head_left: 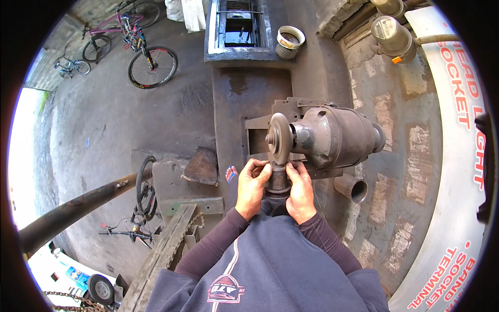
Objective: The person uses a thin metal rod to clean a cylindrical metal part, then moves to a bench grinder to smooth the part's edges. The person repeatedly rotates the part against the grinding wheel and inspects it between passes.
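Between my hands is a dark metal cylinder (278, 179) with a ringed lower end, right below the near edge of a round grinding wheel (281, 138). My left hand (251, 188) is closed on its left side, thumb and curled fingers near the top. On the other side my right hand (300, 193) grips it the same way. The cylinder's top meets or nearly meets the wheel; I cannot tell which. The wheel sits on the shaft of a big, grimy electric motor (340, 136), mounted on a metal frame to the right.
A foot in a blue sandal (231, 173) shows left of my hand. Beyond the motor stand a blue-grey metal box (239, 56) and a white bucket (289, 42). A pipe (357, 190) lies at right, a wooden beam (161, 257) at lower left. Bicycles (150, 66) stand farther off.
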`<state>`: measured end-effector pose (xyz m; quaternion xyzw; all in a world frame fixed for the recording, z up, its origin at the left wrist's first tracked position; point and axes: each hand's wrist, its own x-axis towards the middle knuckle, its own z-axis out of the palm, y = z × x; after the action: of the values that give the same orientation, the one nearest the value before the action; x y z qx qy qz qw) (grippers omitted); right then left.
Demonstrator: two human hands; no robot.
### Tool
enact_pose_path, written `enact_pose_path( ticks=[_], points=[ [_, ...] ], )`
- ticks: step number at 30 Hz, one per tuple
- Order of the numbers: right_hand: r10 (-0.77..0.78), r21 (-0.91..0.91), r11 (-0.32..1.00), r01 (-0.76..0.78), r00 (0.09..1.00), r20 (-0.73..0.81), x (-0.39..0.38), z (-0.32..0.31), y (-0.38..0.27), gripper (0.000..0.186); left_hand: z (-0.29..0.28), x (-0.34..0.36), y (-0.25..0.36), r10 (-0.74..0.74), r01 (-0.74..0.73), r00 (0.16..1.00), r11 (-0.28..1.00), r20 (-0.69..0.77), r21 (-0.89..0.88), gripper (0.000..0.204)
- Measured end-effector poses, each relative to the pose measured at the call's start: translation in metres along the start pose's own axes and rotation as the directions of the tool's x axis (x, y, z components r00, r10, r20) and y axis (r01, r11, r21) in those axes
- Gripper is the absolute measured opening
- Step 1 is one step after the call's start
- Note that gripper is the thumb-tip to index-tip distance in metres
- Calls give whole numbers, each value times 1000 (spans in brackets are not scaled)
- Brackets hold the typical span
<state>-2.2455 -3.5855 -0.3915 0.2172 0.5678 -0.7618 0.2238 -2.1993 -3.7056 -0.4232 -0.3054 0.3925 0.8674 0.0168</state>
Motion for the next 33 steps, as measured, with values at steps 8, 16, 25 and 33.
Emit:
enact_pose_path(
  ticks=[8, 16, 25, 33],
  points=[
    [-20, -3, 1000, 20, 1000, 6, -8, -3, -2, 17, 6, -9, 5, 17, -17, 1000, 999, 5, -31, 13],
    [-30, -23, 999, 30, 1000, -2, -8, -1, -5, 16, 7, -6, 6, -38, 37, 999, 999, -23, -38, 15],
    [-4, -8, 1000, 3, 999, -47, -5, 8, -10, 13, 4, 6, 1, -66, 65, 997, 997, -33, -39, 15],
    [-13, -6, 1000, 13, 999, -29, -9, 3, -8, 14, 3, 4, -6, 2, -1, 1000, 1000, 11, -12, 15]
  ],
)
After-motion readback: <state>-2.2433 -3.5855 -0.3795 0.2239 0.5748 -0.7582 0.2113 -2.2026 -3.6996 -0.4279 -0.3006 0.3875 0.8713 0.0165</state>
